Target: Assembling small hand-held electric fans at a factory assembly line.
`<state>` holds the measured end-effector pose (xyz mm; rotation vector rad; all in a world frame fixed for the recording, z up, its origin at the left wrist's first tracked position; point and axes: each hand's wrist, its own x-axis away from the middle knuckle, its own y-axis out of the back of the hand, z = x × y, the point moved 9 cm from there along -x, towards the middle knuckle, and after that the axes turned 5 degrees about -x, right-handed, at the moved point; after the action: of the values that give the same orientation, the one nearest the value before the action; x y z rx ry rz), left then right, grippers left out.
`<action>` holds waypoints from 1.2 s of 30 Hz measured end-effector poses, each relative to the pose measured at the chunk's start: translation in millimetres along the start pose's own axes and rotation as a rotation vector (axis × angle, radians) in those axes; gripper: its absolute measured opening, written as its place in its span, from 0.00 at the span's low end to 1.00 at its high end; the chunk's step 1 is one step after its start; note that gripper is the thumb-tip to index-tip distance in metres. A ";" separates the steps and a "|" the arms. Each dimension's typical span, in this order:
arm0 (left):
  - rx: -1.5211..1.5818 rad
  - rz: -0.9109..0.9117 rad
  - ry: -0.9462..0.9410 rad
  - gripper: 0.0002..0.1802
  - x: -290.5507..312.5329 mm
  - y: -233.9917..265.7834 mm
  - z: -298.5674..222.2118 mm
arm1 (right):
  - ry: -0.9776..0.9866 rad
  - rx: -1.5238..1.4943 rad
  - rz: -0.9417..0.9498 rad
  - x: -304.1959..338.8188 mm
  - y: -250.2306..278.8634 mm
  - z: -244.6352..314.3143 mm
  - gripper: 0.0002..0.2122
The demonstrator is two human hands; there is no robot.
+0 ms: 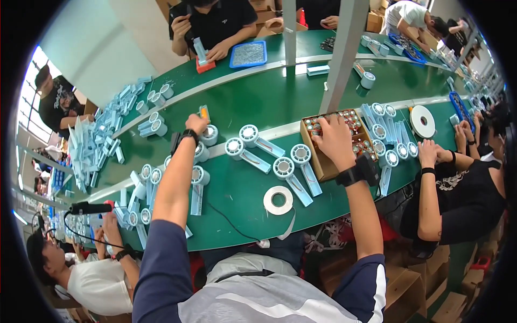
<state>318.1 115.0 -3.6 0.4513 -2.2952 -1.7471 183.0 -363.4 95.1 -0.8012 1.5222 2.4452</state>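
My left hand reaches out to the inner edge of the bench. Its fingers close around a light-blue fan housing with an orange piece in its handle. My right hand is over a cardboard box of small round metal-and-red parts, fingers apart; the fingertips reach among the parts, and no held part shows. Between my arms, several light-blue fan housings with round heads lie with wires along their handles. A roll of white tape rests near the front edge, its end hanging loose.
A green conveyor belt curves beyond the bench. Loose blue handle shells are heaped at left. A metal post rises behind the box. Another white roll lies right. People work on both sides and opposite, near a blue tray.
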 end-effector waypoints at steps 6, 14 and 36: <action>0.231 -0.606 -0.642 0.21 171.8 85.5 -101.6 | -0.240 0.036 -0.380 35.2 91.0 -136.2 0.13; 0.676 0.192 -1.019 0.21 326.3 21.4 -236.0 | -0.474 -0.223 -0.073 97.0 81.2 -126.1 0.14; 0.845 0.524 -1.047 0.15 434.2 -11.3 -201.3 | 0.092 -0.104 0.196 59.1 36.5 -62.1 0.14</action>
<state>-12.2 -229.5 35.3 -1.1437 -3.2998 -0.6963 140.9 -443.4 72.3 -0.8298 1.5863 2.6820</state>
